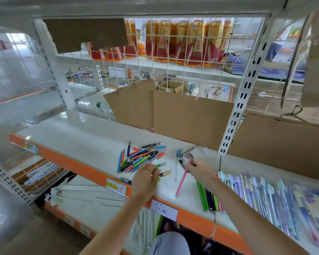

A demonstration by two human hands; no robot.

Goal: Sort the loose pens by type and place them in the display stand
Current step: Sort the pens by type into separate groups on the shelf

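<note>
Our left hand (145, 176) curled, pinching a gold-nibbed pen (164, 174) beside the loose pens (140, 158), our right hand (197, 169) gripping a pink pen (181, 182) on the white shelf (81, 137)

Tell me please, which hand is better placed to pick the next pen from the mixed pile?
The left hand, probably. It rests at the near edge of the mixed pile, fingers already on some pens. The right hand is further right and already grips a pink pen.

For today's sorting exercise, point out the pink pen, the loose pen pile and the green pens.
pink pen (181, 181), head view, middle of its barrel.
pen pile (140, 158), head view, centre of the heap.
green pens (202, 196), head view, mid-barrel, near the shelf's front edge.
</note>
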